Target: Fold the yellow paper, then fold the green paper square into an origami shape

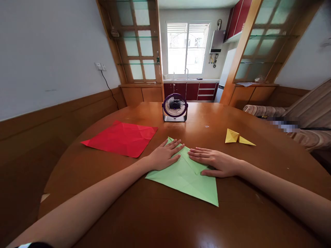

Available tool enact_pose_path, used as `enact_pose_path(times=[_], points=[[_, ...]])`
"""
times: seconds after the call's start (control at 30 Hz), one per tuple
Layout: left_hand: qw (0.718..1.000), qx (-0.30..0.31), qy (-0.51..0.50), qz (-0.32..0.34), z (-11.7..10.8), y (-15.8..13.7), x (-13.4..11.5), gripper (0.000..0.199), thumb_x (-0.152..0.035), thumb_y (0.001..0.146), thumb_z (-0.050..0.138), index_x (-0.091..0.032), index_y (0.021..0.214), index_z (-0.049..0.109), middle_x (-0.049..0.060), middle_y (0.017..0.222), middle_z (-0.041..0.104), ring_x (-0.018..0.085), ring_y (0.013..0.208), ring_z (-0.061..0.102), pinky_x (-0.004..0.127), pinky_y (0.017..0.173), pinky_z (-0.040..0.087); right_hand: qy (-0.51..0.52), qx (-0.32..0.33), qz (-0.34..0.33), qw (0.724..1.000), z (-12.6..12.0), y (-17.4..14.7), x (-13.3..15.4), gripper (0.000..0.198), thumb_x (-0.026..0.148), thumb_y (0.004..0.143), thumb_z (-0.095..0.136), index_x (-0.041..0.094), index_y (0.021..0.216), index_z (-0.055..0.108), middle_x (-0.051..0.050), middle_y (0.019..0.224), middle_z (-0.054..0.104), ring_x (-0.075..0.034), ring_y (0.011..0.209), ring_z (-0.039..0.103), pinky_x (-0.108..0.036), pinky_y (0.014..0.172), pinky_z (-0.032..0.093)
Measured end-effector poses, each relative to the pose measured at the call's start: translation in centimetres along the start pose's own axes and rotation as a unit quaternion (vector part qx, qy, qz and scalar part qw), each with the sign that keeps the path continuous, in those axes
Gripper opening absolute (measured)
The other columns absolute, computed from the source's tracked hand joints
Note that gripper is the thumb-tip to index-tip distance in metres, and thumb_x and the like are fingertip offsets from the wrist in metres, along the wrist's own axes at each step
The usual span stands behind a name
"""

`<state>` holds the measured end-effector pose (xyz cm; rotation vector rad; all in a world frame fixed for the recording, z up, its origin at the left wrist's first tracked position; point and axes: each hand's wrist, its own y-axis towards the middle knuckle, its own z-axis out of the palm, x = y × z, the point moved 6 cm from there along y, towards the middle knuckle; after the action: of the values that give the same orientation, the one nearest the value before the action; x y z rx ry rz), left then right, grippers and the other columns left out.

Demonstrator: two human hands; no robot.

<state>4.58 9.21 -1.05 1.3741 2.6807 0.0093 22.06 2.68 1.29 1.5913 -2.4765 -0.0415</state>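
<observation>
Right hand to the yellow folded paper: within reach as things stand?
Probably yes: the right hand only rests its fingers on the green paper, and just tabletop shows between it and the yellow folded paper.

Cannot read any words, numbers or signs; can see a small dark mark [175, 118] on the base [168, 118] of the fan [175, 105], too tiny to make out; likewise cannot read the dark strip [215, 51] on the water heater [217, 39], too far off.
</observation>
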Motion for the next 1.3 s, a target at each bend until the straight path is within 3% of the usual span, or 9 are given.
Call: enact_pose_path(times=[0.2,0.53,1.3], points=[[1.000,0.013,0.002,-0.012,-0.07,0.01,-0.09,0.058,-0.052,0.101,0.017,-0.026,0.153,0.017,0.002,0.160,0.011,0.018,0.148,0.008,0.041,0.120,0.001,-0.017,0.001,-0.013,1.000,0.08,-0.01,0.08,0.057,0.038,0.096,0.050,0.023,0.149,0.032,-0.007,0.155,0.030,-0.022,0.146,0.022,-0.045,0.122,0.022],[1.000,0.013,-0.001,-0.012,-0.17,0.01,-0.18,0.058,-0.051,0.101,0.018,-0.027,0.153,0.017,0.003,0.160,0.010,0.018,0.148,0.008,0.043,0.120,0.001,-0.031,0.004,-0.028,0.999,0.19,0.18,0.13,0.055,0.032,0.099,0.044,0.024,0.151,0.026,-0.005,0.154,0.034,-0.020,0.146,0.023,-0.046,0.122,0.021],[1.000,-0.008,-0.009,-0.008,-0.02,0.01,0.04,0.057,-0.052,0.101,0.019,-0.028,0.153,0.018,0.002,0.160,0.015,0.020,0.148,0.014,0.042,0.120,0.003,0.073,-0.018,-0.015,0.997,-0.06,0.34,0.27,0.049,0.029,0.099,0.045,0.028,0.148,0.034,-0.001,0.152,0.037,-0.017,0.144,0.027,-0.043,0.122,0.024]])
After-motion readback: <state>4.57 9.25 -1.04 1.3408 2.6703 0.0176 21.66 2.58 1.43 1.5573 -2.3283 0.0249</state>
